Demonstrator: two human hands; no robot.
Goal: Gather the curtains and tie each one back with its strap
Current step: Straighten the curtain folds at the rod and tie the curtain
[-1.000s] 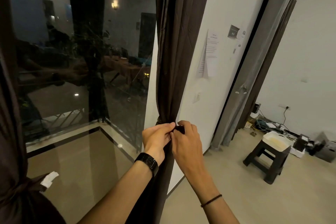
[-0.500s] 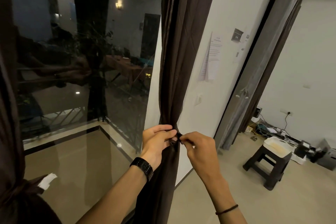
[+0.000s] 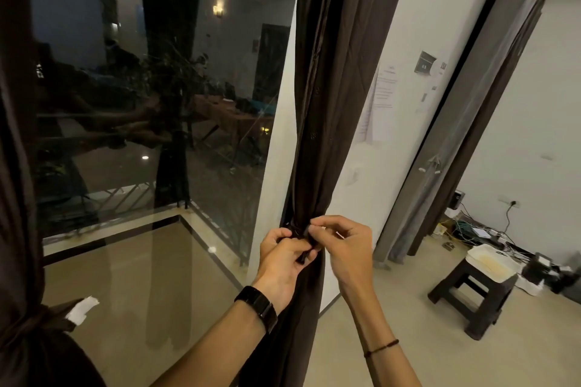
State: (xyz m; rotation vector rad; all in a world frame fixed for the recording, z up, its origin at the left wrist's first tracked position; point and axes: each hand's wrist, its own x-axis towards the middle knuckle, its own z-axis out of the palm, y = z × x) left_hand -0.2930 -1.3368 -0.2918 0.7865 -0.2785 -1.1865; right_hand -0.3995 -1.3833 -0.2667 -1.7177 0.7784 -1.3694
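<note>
A dark brown curtain (image 3: 330,110) hangs gathered into a narrow bundle beside the white wall. A thin dark strap (image 3: 300,234) wraps its waist. My left hand (image 3: 283,256), with a black watch on the wrist, pinches the strap from the left. My right hand (image 3: 344,245) pinches the strap's other end from the right, fingertips touching the bundle. At the left edge a second brown curtain (image 3: 19,229) is bunched at its waist by a tie with a white tag (image 3: 82,309).
A large glass window (image 3: 151,135) fills the left, reflecting the room. A paper sheet (image 3: 382,104) hangs on the white wall. A third curtain (image 3: 456,141) hangs further right. A dark stool (image 3: 471,298) with a white tray, plus cables and boxes, stands on the floor at right.
The view has shifted slightly. My right hand has moved right and higher, its fingertips now pinching the strap from above, while my left hand stays on the bundle.
</note>
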